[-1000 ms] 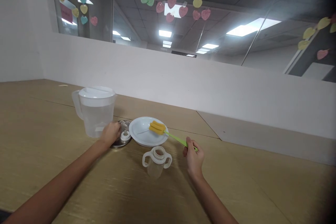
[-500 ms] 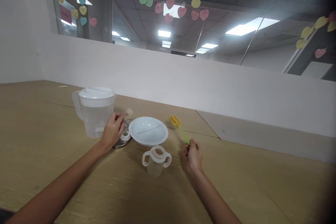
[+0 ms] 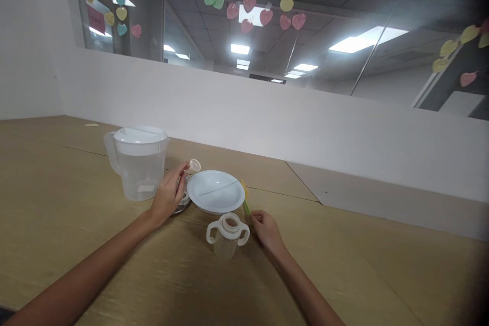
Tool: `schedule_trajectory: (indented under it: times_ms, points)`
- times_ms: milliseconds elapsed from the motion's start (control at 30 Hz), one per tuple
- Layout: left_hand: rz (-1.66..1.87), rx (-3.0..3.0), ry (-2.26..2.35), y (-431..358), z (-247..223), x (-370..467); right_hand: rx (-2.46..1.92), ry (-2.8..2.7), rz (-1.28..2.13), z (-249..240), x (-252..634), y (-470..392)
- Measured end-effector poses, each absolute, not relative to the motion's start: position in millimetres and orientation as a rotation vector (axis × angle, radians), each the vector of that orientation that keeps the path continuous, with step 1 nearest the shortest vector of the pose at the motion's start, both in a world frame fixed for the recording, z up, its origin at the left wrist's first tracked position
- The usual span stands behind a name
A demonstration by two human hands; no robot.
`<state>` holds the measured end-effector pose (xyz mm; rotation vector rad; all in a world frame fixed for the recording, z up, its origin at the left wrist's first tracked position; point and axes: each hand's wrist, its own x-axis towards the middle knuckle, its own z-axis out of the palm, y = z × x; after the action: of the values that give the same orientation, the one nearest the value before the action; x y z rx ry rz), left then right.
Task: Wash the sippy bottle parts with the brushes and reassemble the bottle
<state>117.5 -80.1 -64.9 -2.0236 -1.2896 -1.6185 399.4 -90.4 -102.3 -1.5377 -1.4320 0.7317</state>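
My left hand is closed, pinching a small clear round cap above the left rim of a white bowl. A thin straw-like rod lies in that bowl. Under my left hand is a shiny metal dish with small white parts, mostly hidden. In my right hand is the green handle of a brush, its yellow head partly seen beside the bowl's right rim. Between my hands stands a clear cup with a white two-handled collar and an open top.
A translucent lidded pitcher stands behind my left forearm. A small flat pale piece lies at the table's back left. A white wall with a window above bounds the wooden table at the back.
My right hand has moved left with the brush, bringing its head to the bowl's edge. The cap in my left hand has shifted slightly right and turned, showing its round face.
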Motion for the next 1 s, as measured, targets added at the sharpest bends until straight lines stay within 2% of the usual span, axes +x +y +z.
schedule_trajectory:
  times_ms: [133, 333, 600, 767, 1000]
  points:
    - [-1.696, -2.117, -1.3, -82.0, -52.0, 128.8, -1.651, -1.755, 0.447, -92.5, 403.4, -94.1]
    - [-1.84, -2.299, -1.316, -72.4, -30.0, 148.1, -1.628, -1.921, 0.524, -72.8, 417.6, -88.8]
    - [-2.016, -2.231, -1.279, -43.0, -7.2, 169.8, -1.846, -1.917, 0.228, -30.5, 391.6, -16.3]
    - [-1.903, -2.228, -1.289, -34.0, -0.9, 175.8, -2.038, -1.909, 0.241, -30.8, 370.6, 23.1]
    - [-1.815, -2.242, -1.387, -30.6, -3.8, 169.3, -2.012, -1.837, 0.23, -34.7, 366.7, 26.3]
